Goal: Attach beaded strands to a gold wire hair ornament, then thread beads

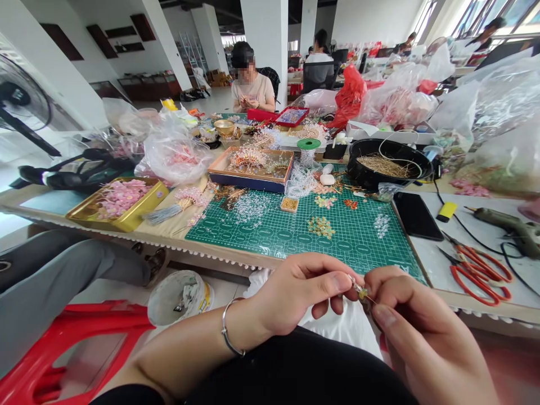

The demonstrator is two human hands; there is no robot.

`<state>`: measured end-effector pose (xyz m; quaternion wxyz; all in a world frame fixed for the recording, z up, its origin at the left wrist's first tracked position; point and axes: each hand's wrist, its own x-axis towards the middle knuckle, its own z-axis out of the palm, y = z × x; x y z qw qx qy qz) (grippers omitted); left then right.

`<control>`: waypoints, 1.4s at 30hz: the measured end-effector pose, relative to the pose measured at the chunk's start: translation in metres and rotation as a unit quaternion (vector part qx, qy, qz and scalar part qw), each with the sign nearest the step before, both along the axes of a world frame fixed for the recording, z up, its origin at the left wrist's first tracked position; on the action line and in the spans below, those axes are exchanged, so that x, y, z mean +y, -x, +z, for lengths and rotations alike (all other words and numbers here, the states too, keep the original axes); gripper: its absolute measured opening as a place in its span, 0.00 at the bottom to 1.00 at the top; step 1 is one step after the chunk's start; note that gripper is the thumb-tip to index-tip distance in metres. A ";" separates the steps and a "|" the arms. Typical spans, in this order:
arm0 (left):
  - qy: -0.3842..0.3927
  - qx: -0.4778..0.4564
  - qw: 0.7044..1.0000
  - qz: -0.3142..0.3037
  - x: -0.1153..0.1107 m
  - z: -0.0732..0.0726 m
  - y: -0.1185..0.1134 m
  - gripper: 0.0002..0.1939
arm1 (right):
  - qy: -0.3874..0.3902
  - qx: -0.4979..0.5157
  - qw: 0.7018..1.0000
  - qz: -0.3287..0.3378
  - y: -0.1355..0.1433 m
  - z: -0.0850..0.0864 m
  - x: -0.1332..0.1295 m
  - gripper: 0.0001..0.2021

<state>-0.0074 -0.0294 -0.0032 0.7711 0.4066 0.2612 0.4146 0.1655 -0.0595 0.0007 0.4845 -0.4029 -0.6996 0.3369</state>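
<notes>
Between thumb and forefinger, my left hand (304,289) pinches a small beaded ornament (360,291) with clear and yellowish beads. A thin gold wire trails from it toward my right hand (415,323), whose thumb and forefinger are closed on that wire. Both hands are just off the table's front edge, above my lap. On the green cutting mat (278,233) beyond them lie yellow-green beads (321,227), clear beads (252,208), orange-red beads (350,204) and a small box of gold beads (289,204).
Red-handled scissors (481,275), a phone (417,215) and a glue gun (506,222) lie at right. A black bowl (386,163) stands behind the mat. At left is a gold tin (122,216) of pink flowers. A bucket (180,298) stands below. A person (253,84) sits opposite.
</notes>
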 end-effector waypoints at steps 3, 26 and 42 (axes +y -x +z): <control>-0.001 0.004 1.000 0.002 0.000 -0.001 0.000 0.08 | 0.001 0.002 1.000 0.003 -0.001 -0.001 0.000 0.07; -0.128 0.082 0.987 0.054 0.001 0.000 -0.001 0.08 | 0.337 0.299 0.885 0.115 0.008 -0.015 0.007 0.08; -0.010 0.005 1.000 0.021 0.002 -0.003 -0.004 0.08 | -0.106 -0.055 0.990 -0.077 0.001 -0.026 0.008 0.06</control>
